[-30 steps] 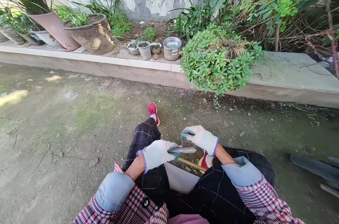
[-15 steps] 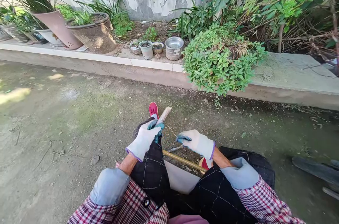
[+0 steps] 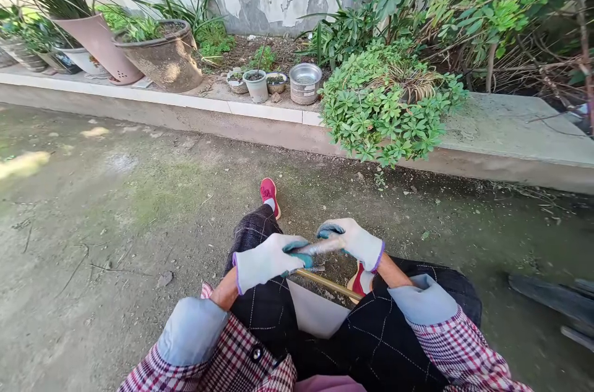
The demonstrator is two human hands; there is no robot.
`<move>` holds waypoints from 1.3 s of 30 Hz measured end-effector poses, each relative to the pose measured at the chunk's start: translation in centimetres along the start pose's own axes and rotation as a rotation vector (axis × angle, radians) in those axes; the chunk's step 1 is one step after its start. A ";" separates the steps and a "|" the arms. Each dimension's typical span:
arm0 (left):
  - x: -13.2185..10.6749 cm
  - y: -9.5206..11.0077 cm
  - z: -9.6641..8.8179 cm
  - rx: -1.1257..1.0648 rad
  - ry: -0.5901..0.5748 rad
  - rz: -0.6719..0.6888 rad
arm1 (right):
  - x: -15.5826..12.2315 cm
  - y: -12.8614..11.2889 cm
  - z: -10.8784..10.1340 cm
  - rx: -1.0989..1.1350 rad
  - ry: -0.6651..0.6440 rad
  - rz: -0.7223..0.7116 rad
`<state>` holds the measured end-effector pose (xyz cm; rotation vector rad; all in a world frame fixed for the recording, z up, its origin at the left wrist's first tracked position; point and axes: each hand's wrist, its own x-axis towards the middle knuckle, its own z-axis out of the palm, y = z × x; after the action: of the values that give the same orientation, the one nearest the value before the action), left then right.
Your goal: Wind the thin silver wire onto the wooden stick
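Note:
Both hands wear white gloves with blue-green palms. My left hand [image 3: 273,262] is closed around a short pale stick [image 3: 322,247], which lies nearly level and points right. Fine ridges like wound cord show along the stick. Beside its far end is my right hand [image 3: 355,240], fingers curled in a pinch; the thin cord that ran to it earlier cannot be made out now. Just below the left fingers, a small greyish piece [image 3: 318,268] shows in part. Under the hands a yellowish rod [image 3: 329,284] crosses between my knees.
A low ledge [image 3: 185,98] runs ahead, bearing tilted plant pots [image 3: 160,58], a small white pot [image 3: 257,88], a metal pot [image 3: 305,92] and a leafy bush [image 3: 385,114]. Dark flat pieces [image 3: 547,299] lie on the ground at right. My red shoes [image 3: 269,191] rest on soil.
My left hand has moved right and down, and the stick has swung from pointing up to nearly level. My right hand has risen slightly to the stick's end; the stretched cord no longer shows.

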<state>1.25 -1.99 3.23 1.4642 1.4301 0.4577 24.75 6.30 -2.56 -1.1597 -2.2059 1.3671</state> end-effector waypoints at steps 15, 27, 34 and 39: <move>1.9 -1.5 -0.9 0.352 0.302 -0.064 | -1.2 -2.1 1.4 -0.207 -0.066 -0.102; -0.1 0.2 -0.3 -0.054 0.137 0.097 | -0.1 -1.0 -0.3 0.150 0.042 0.026; 1.0 0.4 -1.6 -0.503 0.210 -0.084 | -0.7 -1.8 0.7 0.188 -0.021 0.084; 2.8 -1.7 -1.1 -0.491 0.414 -0.141 | -1.1 -2.3 0.8 -0.050 -0.077 -0.076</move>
<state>0.12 0.67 1.30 0.8980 1.5817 0.9862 23.81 4.48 -0.89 -1.0448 -2.3253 1.3540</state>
